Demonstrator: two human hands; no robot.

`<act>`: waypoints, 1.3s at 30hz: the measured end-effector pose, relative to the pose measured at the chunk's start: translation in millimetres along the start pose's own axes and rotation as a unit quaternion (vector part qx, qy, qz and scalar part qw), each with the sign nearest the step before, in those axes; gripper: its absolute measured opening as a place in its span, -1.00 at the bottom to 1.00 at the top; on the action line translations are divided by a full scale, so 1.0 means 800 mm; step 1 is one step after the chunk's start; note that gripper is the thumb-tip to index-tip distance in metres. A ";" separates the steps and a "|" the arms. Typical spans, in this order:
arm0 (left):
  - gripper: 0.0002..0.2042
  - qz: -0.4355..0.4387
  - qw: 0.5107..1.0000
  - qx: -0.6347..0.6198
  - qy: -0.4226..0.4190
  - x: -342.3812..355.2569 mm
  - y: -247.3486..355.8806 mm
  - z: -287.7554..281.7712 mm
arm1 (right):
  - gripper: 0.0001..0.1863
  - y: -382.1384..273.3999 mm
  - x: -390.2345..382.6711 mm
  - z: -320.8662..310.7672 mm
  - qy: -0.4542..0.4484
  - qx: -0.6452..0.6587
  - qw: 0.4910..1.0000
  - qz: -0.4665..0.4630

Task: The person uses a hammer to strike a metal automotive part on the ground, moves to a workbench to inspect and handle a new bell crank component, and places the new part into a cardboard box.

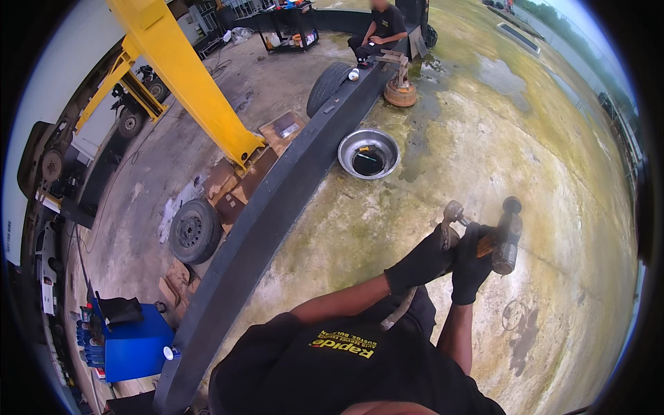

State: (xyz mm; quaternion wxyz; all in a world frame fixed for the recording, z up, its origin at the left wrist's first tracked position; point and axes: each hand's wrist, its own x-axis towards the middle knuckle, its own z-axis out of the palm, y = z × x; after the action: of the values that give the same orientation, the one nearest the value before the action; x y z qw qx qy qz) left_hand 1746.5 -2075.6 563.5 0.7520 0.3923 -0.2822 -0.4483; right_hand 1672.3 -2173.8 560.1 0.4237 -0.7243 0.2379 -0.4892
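Both of my hands wear black gloves. My left hand (429, 256) is closed on a metal part (454, 213) with a knobbed upper end. A curved metal bar (400, 310) extends below that hand, perhaps belonging to the same piece. Just beside it, my right hand (474, 266) grips a hammer (508, 245) by its wooden handle, with the heavy steel head upward at the right; most of the handle is hidden. Beyond my hands, a round metal basin (368, 138) with dark contents and small items sits on the stained concrete floor.
A long dark curb (277, 200) runs diagonally left of me. Beyond it stand a yellow lift post (194, 83), a tire (195, 232) and a blue container (138, 346). A seated person (377, 34) is near a rusty metal stand (400, 90) at the back; a tool cart (287, 31) stands farther left.
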 end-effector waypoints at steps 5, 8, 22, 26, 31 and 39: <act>-0.59 -0.054 0.964 0.260 -0.004 0.137 -0.006 -0.043 | -0.70 0.043 0.125 0.005 -0.044 0.126 0.969 0.206; -0.46 0.074 0.959 0.262 -0.081 0.279 -0.048 -0.090 | -0.33 0.089 0.188 0.022 -0.028 0.133 0.980 0.146; -0.43 -0.230 0.914 0.296 -0.153 0.686 0.049 -0.209 | -0.48 0.326 0.633 0.126 -0.300 0.036 0.936 0.178; -0.56 -0.258 0.899 0.348 -0.070 0.770 0.093 -0.265 | -0.40 0.383 0.787 0.218 -0.499 -0.032 0.866 0.033; -0.56 -0.195 0.960 0.198 -0.035 0.905 0.031 -0.380 | -0.35 0.468 0.925 0.311 -0.529 -0.071 0.843 -0.062; -0.57 -0.310 0.934 0.146 -0.101 1.185 0.145 -0.429 | -0.43 0.550 1.148 0.390 -0.474 -0.054 0.879 0.004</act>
State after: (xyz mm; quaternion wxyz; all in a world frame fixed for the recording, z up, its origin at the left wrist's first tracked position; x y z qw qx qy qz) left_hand 2481.0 -2775.6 547.3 0.4776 0.5184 -0.2832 -0.6504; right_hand 2362.3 -2984.5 602.4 0.4481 -0.8903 0.0379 -0.0719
